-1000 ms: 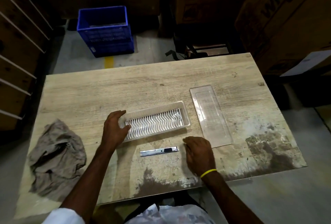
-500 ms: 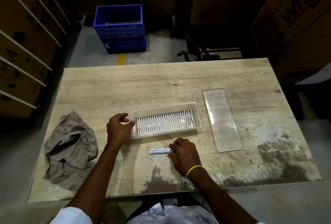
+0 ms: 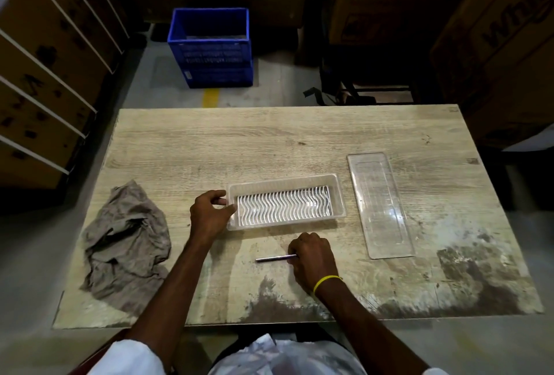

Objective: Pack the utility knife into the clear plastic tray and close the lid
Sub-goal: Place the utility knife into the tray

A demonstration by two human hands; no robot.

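A clear plastic tray (image 3: 338,194) with a wavy ribbed floor lies at the middle of the wooden table, with nothing in it. My left hand (image 3: 209,214) grips its left end, thumb and fingers on the rim. Its clear flat lid (image 3: 380,204) lies apart to the right, lengthwise. In front of the tray the slim metal utility knife (image 3: 271,258) points left, turned on its edge. My right hand (image 3: 313,259), with a yellow band at the wrist, is closed on the knife's right end and hides it.
A crumpled grey-brown rag (image 3: 126,241) lies on the table's left part. The table's (image 3: 269,141) front right is stained dark. On the floor beyond stands a blue plastic crate (image 3: 211,48). Cardboard boxes surround the far side and right.
My right hand has moved left onto the knife, closed on its right end and tipped it onto its edge. My left hand stays on the tray's left end.
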